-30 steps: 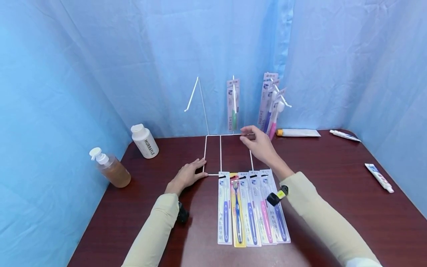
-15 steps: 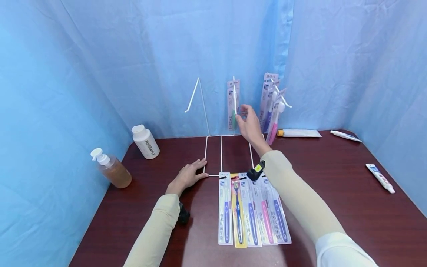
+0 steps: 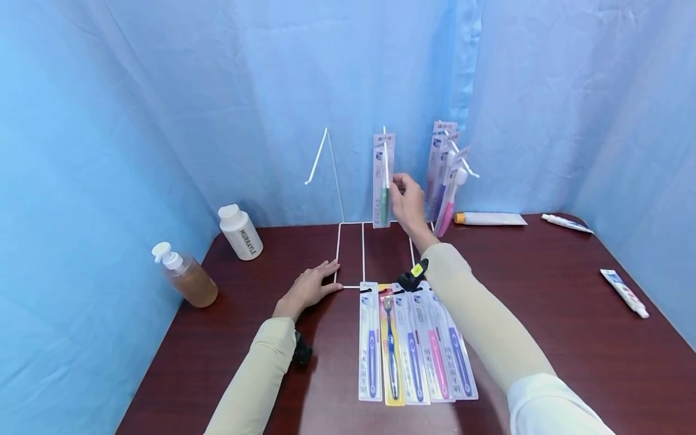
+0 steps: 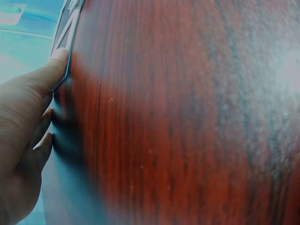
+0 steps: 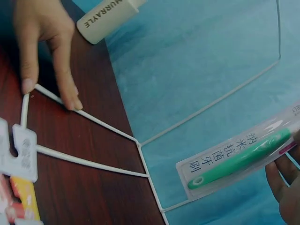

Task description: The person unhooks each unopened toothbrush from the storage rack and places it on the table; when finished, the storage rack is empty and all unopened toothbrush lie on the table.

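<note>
My right hand [image 3: 409, 202] pinches the side edge of a packaged green toothbrush [image 5: 241, 157], which hangs on the middle hook of a white wire rack [image 3: 363, 254]. In the right wrist view only part of that hand shows, at the right edge. My left hand [image 3: 308, 291] rests at the rack's left front corner, thumb and fingertips on the wire and fingers extended. The left wrist view shows the same thumb [image 4: 47, 75] along the frame. Packaged purple and pink toothbrushes [image 3: 448, 187] hang on the right hook. The left hook [image 3: 317, 157] holds nothing.
Several packaged toothbrushes [image 3: 415, 356] lie side by side before the rack. A white bottle [image 3: 241, 232] and an amber pump bottle [image 3: 193, 281] stand left. Toothpaste tubes [image 3: 492, 219] lie at the right. A blue curtain [image 3: 261, 90] encloses the table's back and sides.
My right hand has moved up and left from beside the rack to the green toothbrush's pack and taken hold of it. The pack has come forward along its hook. My left hand stays put.
</note>
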`<move>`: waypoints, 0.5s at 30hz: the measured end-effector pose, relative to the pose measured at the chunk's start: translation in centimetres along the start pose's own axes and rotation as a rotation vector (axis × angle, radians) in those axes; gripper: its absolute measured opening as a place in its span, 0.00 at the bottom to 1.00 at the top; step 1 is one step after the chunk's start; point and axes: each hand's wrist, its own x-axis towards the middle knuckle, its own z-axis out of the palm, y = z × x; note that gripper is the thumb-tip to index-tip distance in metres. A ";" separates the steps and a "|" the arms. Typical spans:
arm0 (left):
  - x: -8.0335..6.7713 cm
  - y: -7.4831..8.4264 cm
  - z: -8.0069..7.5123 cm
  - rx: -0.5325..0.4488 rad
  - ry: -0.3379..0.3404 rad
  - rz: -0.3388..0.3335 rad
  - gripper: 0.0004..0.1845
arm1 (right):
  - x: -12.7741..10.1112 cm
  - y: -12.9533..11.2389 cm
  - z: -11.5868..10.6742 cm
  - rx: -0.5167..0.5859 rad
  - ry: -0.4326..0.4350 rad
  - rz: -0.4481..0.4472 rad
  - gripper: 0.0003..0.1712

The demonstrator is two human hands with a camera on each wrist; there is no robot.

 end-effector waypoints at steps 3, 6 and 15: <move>0.1 0.2 0.0 -0.003 -0.001 0.001 0.34 | -1.4 -0.2 -0.9 -0.013 -0.005 -0.034 0.15; 0.1 0.3 -0.1 0.000 -0.003 -0.004 0.34 | -3.3 -0.6 -2.2 -0.019 -0.028 -0.080 0.15; 0.0 0.3 -0.1 0.011 -0.006 -0.004 0.34 | -10.2 -2.7 -5.9 -0.014 -0.145 -0.185 0.12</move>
